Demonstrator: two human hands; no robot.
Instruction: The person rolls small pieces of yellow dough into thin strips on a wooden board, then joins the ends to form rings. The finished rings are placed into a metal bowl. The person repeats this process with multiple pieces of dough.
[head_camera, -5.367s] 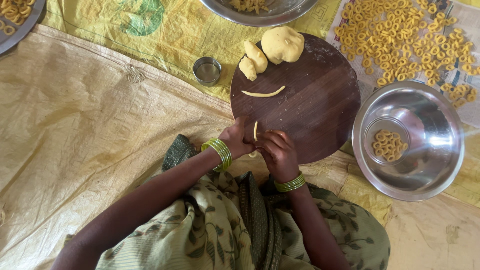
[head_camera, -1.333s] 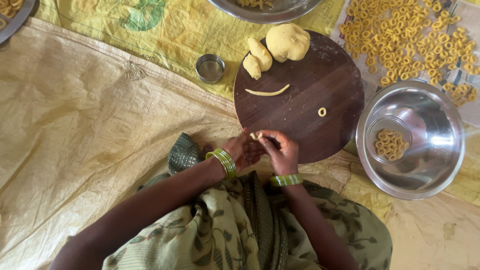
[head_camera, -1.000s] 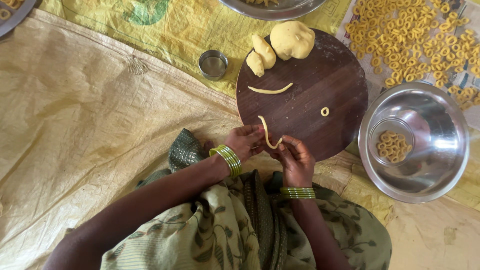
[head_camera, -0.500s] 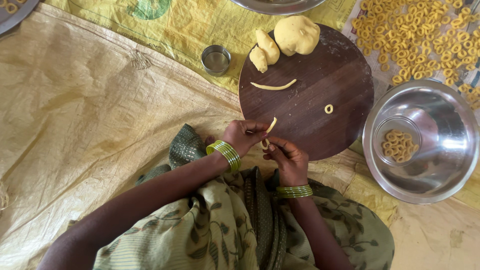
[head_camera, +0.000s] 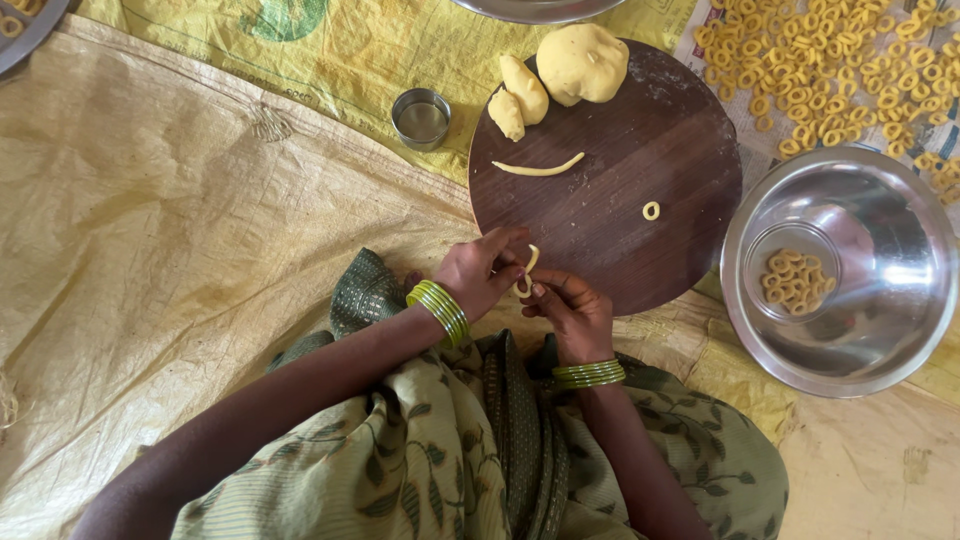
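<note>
My left hand (head_camera: 480, 275) and my right hand (head_camera: 570, 310) meet at the near edge of a round dark wooden board (head_camera: 620, 220). Both pinch a thin yellow dough strip (head_camera: 527, 272), curled into a loop between the fingertips. On the board lie a longer dough strip (head_camera: 538, 168), one small dough ring (head_camera: 651, 210), two small dough pieces (head_camera: 518, 95) and a big dough lump (head_camera: 583, 62) at the far edge.
A steel bowl (head_camera: 850, 330) with several dough rings stands to the right of the board. Many rings (head_camera: 840, 70) are spread on paper at the top right. A small steel cup (head_camera: 421, 118) sits left of the board. Yellow sacking (head_camera: 180, 220) covers the floor.
One dough ring now lies on the board. The strip between my fingers has got shorter and is bent into a loop. The view has drifted slightly.
</note>
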